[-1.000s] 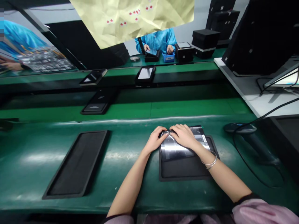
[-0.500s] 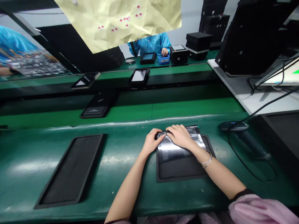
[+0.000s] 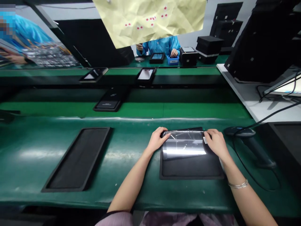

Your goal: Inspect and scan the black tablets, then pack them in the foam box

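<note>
A dark flat panel covered in glossy clear film [image 3: 184,147], probably a tablet, rests over the far part of a black shallow tray [image 3: 191,176]. My left hand [image 3: 158,139] grips its far left corner, the thumb lying on the film and the fingers behind the edge. At the far right corner, my right hand [image 3: 215,142] is closed on the edge beside a small white label [image 3: 205,140]; its fingertips are partly hidden. The film shows bright reflections and creases along the far edge.
Left on the green mat lies another black tray [image 3: 78,160]. A corded barcode scanner [image 3: 255,147] lies to the right. Beyond are a tablet in a black tray [image 3: 109,102] on the green belt, a hanging yellow sheet [image 3: 150,22] and a co-worker in blue [image 3: 164,45].
My right hand has moved right, from the middle of the panel's far edge to its right corner, uncovering the film. My left hand stays at the left corner. The camera view has shifted.
</note>
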The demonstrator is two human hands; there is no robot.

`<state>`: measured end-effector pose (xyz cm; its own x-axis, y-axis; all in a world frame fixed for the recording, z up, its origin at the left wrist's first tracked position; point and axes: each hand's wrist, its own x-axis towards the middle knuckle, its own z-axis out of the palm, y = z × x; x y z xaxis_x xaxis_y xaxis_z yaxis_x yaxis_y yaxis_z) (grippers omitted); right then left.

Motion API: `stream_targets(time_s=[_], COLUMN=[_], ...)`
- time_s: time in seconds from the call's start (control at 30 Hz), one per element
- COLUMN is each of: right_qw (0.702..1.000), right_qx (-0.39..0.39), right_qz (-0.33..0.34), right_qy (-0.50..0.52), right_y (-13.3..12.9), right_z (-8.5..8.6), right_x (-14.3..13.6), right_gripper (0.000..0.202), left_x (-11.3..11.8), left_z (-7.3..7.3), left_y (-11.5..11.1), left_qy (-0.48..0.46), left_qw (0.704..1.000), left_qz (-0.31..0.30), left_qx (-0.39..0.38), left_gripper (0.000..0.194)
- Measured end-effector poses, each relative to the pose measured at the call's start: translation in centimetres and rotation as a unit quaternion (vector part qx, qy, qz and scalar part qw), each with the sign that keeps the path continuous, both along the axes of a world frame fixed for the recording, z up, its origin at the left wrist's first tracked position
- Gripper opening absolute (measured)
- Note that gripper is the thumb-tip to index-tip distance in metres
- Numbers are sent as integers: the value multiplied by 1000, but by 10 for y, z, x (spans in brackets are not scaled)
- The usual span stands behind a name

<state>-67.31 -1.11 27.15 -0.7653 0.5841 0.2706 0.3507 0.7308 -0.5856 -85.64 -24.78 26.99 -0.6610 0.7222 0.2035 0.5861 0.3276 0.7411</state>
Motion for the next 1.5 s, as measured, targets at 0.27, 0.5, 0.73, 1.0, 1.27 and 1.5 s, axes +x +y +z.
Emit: stream_targets(time_s=[0.27, 0.5, 0.73, 1.0, 1.27, 1.5], right_qw=[978, 880, 824, 804, 793, 790], right_qx=[-202, -450, -522, -530, -557, -554], right_qz=[-14, -37, -87, -106, -107, -126], right_qy=[56, 148, 202, 247, 221, 229], right_y=[-18, -37, -50, -77, -76, -69], right_z=[7, 38, 57, 86, 88, 78], right_x=[2, 30, 54, 81, 90, 82], right_gripper=[43, 51, 54, 61, 52, 32], left_x=[0, 23, 86, 89, 99, 142], left_z=[0, 16, 74, 135, 136, 131], left_y=[0, -15, -27, -50, -54, -61], left_qy=[-34, -166, -289, -102, -215, -466], left_qw=[999, 978, 939, 990, 965, 807], left_qz=[-7, 78, 53, -18, -3, -102], left_qx=[25, 104, 181, 98, 147, 348], left_gripper=[26, 45, 52, 18, 24, 53])
